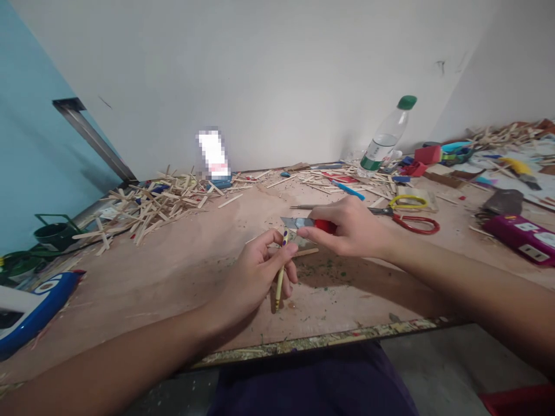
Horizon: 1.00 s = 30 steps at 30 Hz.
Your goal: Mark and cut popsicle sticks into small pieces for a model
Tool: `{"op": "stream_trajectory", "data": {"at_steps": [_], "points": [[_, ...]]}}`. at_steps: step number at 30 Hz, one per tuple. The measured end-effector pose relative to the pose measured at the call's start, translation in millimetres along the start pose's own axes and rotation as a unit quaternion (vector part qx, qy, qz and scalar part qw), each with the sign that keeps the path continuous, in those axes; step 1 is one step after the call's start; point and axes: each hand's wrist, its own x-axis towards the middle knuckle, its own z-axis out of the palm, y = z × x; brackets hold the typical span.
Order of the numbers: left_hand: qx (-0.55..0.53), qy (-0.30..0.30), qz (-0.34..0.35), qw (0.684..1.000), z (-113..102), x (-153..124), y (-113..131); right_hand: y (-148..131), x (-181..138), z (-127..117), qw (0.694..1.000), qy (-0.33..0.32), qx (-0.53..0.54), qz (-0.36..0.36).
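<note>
My left hand (260, 271) is closed round a thin yellow pencil (280, 286), held nearly upright with its tip up near the thumb. My right hand (351, 228) grips a red-handled utility knife (323, 225). Its grey blade (295, 222) points left and reaches the pencil's upper end. Both hands hover just above the plywood tabletop (182, 271), where green and dark shavings (329, 274) lie scattered beneath them.
A heap of wooden sticks (151, 202) covers the back left. Red and yellow-handled scissors (411, 216), a plastic bottle (385, 138), a purple power strip (524, 237) and craft clutter sit at the right. A green watering can (56, 234) stands at the left edge.
</note>
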Motion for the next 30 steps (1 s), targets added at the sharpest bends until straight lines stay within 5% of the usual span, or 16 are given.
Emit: {"op": "stream_trajectory", "data": {"at_steps": [30], "points": [[0.009, 0.004, 0.015, 1.000, -0.2, 1.8, -0.9, -0.1, -0.3, 2.7, 0.999, -0.039, 0.014, -0.030]]}}
